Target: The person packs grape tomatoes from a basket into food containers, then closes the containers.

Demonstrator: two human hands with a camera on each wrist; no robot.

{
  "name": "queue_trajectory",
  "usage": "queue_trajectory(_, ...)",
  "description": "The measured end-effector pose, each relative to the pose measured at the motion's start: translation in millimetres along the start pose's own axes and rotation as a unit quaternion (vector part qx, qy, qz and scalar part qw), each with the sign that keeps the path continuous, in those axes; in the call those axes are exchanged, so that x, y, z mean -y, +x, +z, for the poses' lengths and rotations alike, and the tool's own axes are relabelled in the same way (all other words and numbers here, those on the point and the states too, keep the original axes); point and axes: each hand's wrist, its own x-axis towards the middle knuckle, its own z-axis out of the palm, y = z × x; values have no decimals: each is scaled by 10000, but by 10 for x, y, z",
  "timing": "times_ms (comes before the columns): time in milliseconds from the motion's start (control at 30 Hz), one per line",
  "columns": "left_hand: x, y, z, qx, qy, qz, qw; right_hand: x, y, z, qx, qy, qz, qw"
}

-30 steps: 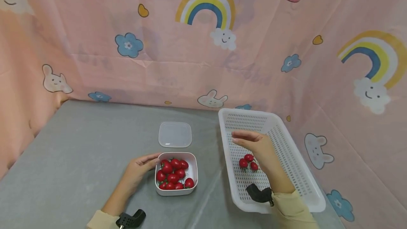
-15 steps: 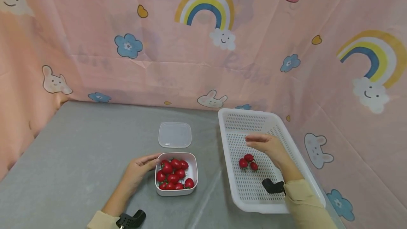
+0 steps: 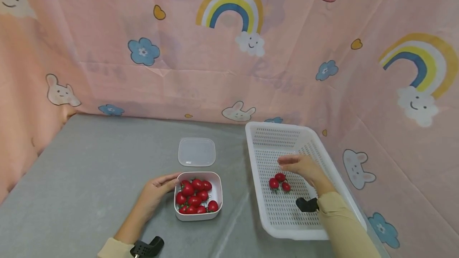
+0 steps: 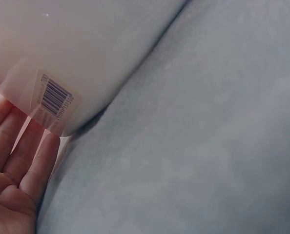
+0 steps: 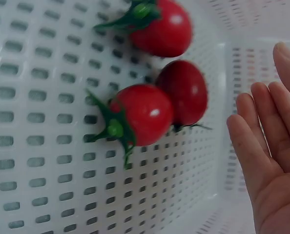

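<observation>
My left hand (image 3: 155, 190) lies against the left side of a small white plastic box (image 3: 199, 217) filled with several cherry tomatoes (image 3: 195, 201). In the left wrist view, straight fingers (image 4: 39, 168) touch the box wall (image 4: 86, 44), beside its barcode label (image 4: 54, 100). Over the white perforated basket (image 3: 255, 186), my right hand (image 3: 305, 169) hovers with nothing in its relaxed, extended fingers. Three cherry tomatoes (image 3: 274, 183) with green stems sit together on the basket floor, just left of that hand. The right wrist view shows them close up, the nearest tomato (image 5: 147, 114) beside the open palm (image 5: 277, 183).
A translucent lid (image 3: 196, 152) lies flat on the grey tabletop (image 3: 107, 162) behind the box. The basket stands at the right, its far end close to the pink printed curtain (image 3: 172, 83). Black wrist mounts (image 3: 148, 247) sit on both forearms.
My right hand has drawn back to the right over the basket and then come slightly lower. The left hand, box and tomatoes have stayed in place.
</observation>
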Motion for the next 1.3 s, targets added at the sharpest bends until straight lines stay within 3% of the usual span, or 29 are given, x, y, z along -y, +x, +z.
queue_trajectory(233,-8,-5,-4,-12,14,-68,10000,-121,84,24,401,-260,294,9984)
queue_trajectory(567,-35,-15,-2,-101,95,-82,9999,-186,133,62,132,-592,461,9971)
queue_trajectory(767,-21,-9,-6,-90,87,-78,9999,-131,126,57,-67,-872,360,9955)
queue_trajectory(1000,-9,-2,-10,-50,24,-15,10000,-83,142,82,56,-776,466,9959)
queue_trajectory(1300,-9,-6,-2,-21,5,10,10000,-75,101,101,83,-1158,526,9918)
